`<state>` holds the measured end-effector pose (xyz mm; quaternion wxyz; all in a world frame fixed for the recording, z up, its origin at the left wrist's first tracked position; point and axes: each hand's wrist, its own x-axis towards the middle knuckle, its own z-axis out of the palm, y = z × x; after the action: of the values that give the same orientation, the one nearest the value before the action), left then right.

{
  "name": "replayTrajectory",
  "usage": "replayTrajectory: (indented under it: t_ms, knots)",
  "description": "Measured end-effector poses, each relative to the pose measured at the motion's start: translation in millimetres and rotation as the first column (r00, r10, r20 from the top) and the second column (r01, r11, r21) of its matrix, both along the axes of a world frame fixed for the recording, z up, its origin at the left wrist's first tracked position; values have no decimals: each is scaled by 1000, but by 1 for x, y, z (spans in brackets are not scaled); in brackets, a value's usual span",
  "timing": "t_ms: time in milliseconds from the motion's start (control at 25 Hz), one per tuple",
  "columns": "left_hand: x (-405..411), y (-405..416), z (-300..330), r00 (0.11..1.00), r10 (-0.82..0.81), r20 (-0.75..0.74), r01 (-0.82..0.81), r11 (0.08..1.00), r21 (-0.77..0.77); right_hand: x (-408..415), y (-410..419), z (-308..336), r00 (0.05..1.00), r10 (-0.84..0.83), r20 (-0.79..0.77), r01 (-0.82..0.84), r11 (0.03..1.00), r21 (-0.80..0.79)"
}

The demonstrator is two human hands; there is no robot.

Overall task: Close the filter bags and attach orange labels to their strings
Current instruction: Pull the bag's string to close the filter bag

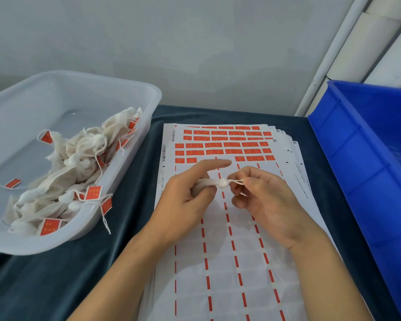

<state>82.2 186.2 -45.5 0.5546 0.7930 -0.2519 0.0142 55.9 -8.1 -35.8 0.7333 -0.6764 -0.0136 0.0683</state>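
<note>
My left hand [190, 193] grips a white filter bag [221, 182] by its gathered neck, index finger stretched out above it. My right hand [262, 193] pinches the bag's white drawstring [237, 181], which runs taut from the puckered mouth. Both hands hover over a stack of label sheets [229, 262]; rows of orange labels [225, 145] fill the far part of the top sheet, and its near part shows only peeled backing with red dashes.
A clear plastic tub [116, 181] at the left holds several closed bags with orange labels on their strings. A blue crate [361, 158] stands at the right edge. Dark teal cloth [56, 286] covers the table. A grey wall lies behind.
</note>
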Motion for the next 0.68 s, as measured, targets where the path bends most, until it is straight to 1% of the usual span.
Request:
replayTrajectory:
  t_ms: [80, 160, 240, 280, 400, 480, 520, 600, 680]
  knots:
    - [-1, 0, 2, 1000, -20, 4, 20, 999, -31, 0, -1, -1, 999, -33, -19, 34, 999, 40]
    - [-1, -2, 4, 999, -29, 32, 30, 999, -27, 0, -1, 1, 998, -44, -38, 49, 992, 117]
    - [-2, -3, 5, 999, -17, 44, 19, 999, -34, -1, -1, 4, 999, -15, -45, 23, 983, 182]
    - [-2, -3, 5, 999, -6, 40, 7, 999, -39, -2, -1, 5, 999, 25, -49, -15, 980, 201]
    - [0, -4, 4, 1000, 20, 5, -20, 997, -76, -5, -5, 7, 976, 194, -99, -173, 967, 187]
    - [1, -5, 2, 998, 17, -56, -23, 993, -120, -6, -6, 6, 959, 250, -136, -220, 955, 200]
    - [1, -6, 1, 996, 15, -88, -27, 990, -137, -6, -7, 4, 959, 245, -144, -217, 958, 189]
    - [2, -8, 1, 990, 29, -135, -49, 988, -149, -5, -7, 1, 972, 186, -143, -169, 978, 124]
    - [3, -9, 1, 988, 40, -150, -63, 986, -155, -3, -4, -3, 983, 127, -131, -114, 988, 100]
